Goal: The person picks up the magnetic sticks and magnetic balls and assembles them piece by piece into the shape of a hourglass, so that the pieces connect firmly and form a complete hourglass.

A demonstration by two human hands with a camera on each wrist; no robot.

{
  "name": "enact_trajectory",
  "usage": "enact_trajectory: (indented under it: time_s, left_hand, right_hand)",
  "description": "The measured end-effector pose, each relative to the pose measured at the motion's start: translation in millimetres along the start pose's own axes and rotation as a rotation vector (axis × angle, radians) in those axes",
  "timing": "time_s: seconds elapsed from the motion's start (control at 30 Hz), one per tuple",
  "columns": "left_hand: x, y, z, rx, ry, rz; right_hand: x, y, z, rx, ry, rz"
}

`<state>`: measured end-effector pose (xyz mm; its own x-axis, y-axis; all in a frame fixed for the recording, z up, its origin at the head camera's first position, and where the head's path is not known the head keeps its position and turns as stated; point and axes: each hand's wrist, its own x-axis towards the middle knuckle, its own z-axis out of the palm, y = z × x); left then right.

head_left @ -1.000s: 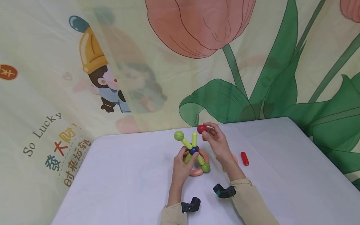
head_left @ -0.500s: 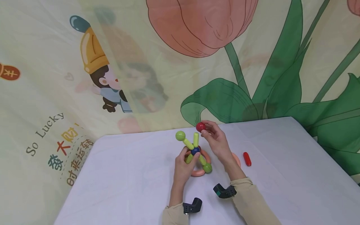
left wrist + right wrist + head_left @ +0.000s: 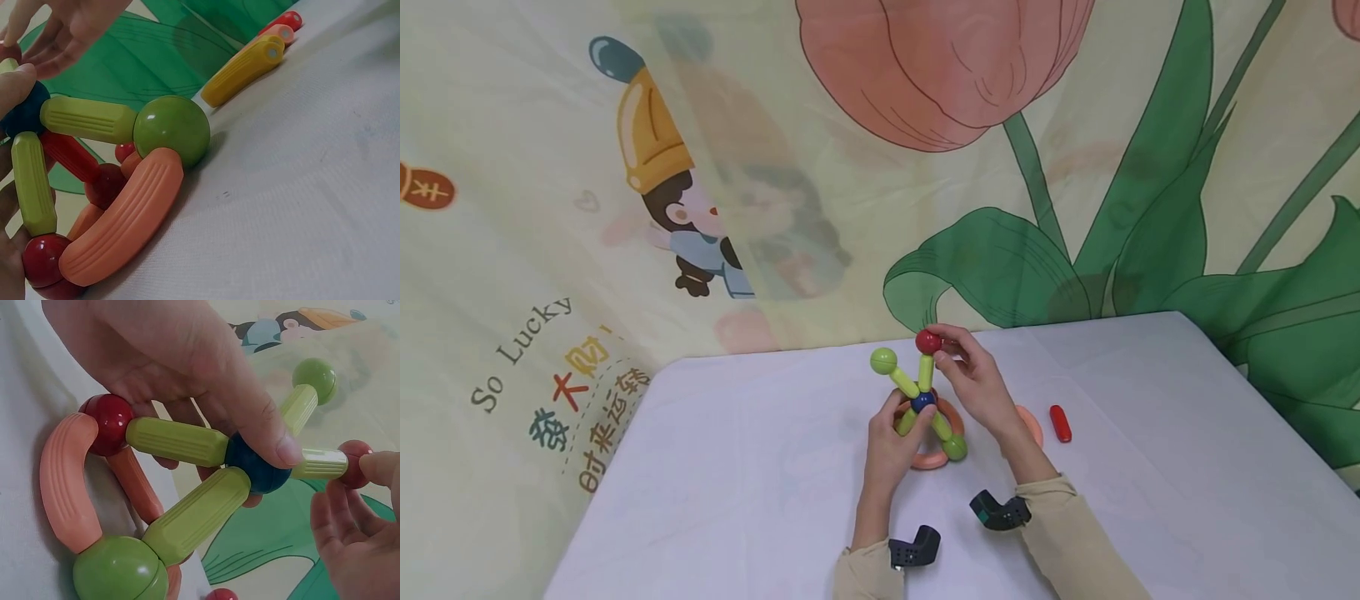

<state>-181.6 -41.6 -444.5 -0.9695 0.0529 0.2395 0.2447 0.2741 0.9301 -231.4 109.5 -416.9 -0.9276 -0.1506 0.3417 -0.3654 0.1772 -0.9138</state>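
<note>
A model of balls and ribbed rods stands on the table, its base a ring of orange curved rods (image 3: 128, 219) joined by red and green balls. My left hand (image 3: 891, 446) holds it at the blue ball (image 3: 257, 465), thumb pressed on that ball. Yellow-green rods (image 3: 181, 442) spread from the blue ball; one slants up to a green ball (image 3: 883, 361). With fingertips and thumb, my right hand (image 3: 979, 387) pinches a red ball (image 3: 928, 342), which touches the end of the upright yellow-green rod (image 3: 927, 373).
To the right on the white table (image 3: 737, 467) lies a loose red rod (image 3: 1061, 423). A peach curved rod (image 3: 1030, 425) is partly hidden behind the right wrist. The left wrist view shows a yellow rod (image 3: 244, 72) beside them. A printed cloth (image 3: 820, 275) hangs behind.
The red ball in my right hand has moved left and down onto the upright rod's end; before, it hung apart from it. My left hand keeps its hold on the model.
</note>
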Motion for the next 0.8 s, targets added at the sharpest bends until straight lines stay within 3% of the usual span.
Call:
enact_trajectory:
  time_s: [0.4,0.8]
  left_hand:
    - [0.7,2.4,-1.5,0.004,-0.008,-0.025]
    - [0.4,3.3,-2.1,-0.004,-0.018,-0.033]
  right_hand:
    - [-1.3,0.3,-18.3,0.033,-0.063,-0.002]
    - [-9.4,6.5,-55.1,-0.256,-0.178,0.199]
